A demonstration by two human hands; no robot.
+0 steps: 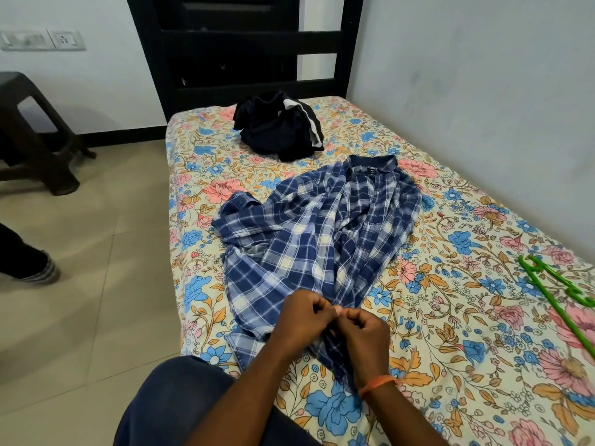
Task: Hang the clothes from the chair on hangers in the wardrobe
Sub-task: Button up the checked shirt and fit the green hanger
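Observation:
A blue and white plaid shirt (322, 239) lies spread on the floral bed sheet (450, 349), collar toward the headboard. My left hand (302, 317) and my right hand (362, 336) meet at the shirt's near hem, both with fingers curled and pinching the front edge of the fabric. An orange band circles my right wrist. A black garment with white stripes (280, 127) sits bunched farther up the bed. A green plastic hanger (560, 294) lies on the sheet at the right edge.
A dark plastic chair (35, 133) stands on the tiled floor at the left. Another person's foot in a striped sock (42, 272) shows at the left edge. A black headboard (244, 49) rises behind the bed; a white wall runs along the right.

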